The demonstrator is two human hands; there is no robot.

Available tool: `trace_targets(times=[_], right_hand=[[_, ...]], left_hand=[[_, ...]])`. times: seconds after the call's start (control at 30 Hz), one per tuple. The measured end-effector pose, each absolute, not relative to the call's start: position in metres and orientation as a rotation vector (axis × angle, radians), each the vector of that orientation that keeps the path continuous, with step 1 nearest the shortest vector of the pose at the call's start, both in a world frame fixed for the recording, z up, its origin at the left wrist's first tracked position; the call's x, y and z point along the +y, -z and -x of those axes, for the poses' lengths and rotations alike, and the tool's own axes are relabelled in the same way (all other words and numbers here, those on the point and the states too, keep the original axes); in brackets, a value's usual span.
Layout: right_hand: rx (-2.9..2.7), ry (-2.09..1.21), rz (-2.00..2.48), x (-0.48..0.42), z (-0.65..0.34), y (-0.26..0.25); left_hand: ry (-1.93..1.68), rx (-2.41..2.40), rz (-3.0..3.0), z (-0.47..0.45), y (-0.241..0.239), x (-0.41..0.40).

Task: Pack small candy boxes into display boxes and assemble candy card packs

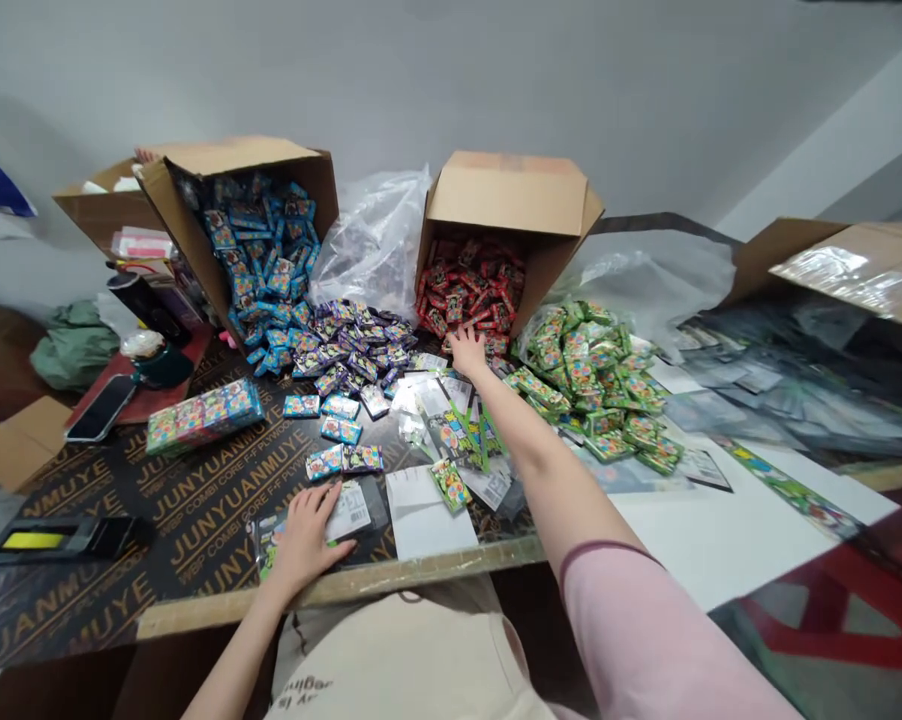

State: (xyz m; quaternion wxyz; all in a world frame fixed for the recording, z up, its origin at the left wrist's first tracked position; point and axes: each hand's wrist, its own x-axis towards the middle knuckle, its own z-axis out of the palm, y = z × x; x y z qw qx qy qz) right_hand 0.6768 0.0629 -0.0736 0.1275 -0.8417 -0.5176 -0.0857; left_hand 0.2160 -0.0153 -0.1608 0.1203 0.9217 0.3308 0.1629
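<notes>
My right hand (467,349) reaches far across the table, fingers spread, touching the red packets (469,285) that spill from a tipped cardboard box (507,195). My left hand (305,535) lies flat, fingers apart, on a clear bag with a white label (350,511) near the table's front edge. Between the hands lie loose clear bags and single packets (451,435). A purple packet pile (353,345) sits left of the right hand, a green pile (590,380) to its right.
A second tipped box (188,205) spills blue packets (263,265) at back left. A wrapped bundle of packets (203,415), a phone (100,408) and a black-and-yellow tool (53,540) lie at left. White sheets (721,530) and plastic bags (788,390) cover the right side.
</notes>
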Motion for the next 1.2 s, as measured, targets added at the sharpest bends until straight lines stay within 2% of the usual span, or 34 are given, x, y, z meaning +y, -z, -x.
trace_targets(times=[0.2, 0.33, 0.4, 0.5, 0.6, 0.7, 0.87, 0.97, 1.1, 1.2], right_hand=[[-1.486, 0.158, 2.192, 0.07, -0.684, 0.054], [-1.402, 0.052, 1.981, 0.056, -0.635, 0.049], [-1.438, -0.174, 1.779, 0.033, -0.592, 0.051], [-1.332, -0.783, 1.324, -0.013, -0.526, 0.053], [-1.262, -1.007, 1.225, -0.047, -0.482, 0.052], [-1.329, -0.952, 1.232, -0.061, -0.466, 0.054], [-1.709, -0.465, 1.357, -0.075, -0.46, 0.06], [-1.882, -0.296, 1.382, -0.083, -0.448, 0.065], [-1.752, -0.161, 1.36, -0.086, -0.436, 0.074], [-1.656, -0.183, 1.392, -0.087, -0.44, 0.08]], left_hand=[[-0.483, 0.969, -2.678, -0.216, 0.161, -0.016], [-0.595, 0.917, -2.638, -0.22, 0.146, -0.017], [-0.705, 0.931, -2.499, -0.229, 0.132, -0.017], [-0.816, 0.966, -2.058, -0.251, 0.105, -0.015], [-0.763, 0.858, -1.511, -0.271, 0.083, -0.014], [-0.685, 0.806, -1.223, -0.277, 0.073, -0.016], [-0.731, 0.897, -1.145, -0.269, 0.071, -0.022], [-0.737, 0.898, -1.172, -0.267, 0.073, -0.028], [-0.684, 0.825, -1.401, -0.259, 0.076, -0.03], [-0.587, 0.831, -1.907, -0.24, 0.086, -0.021]])
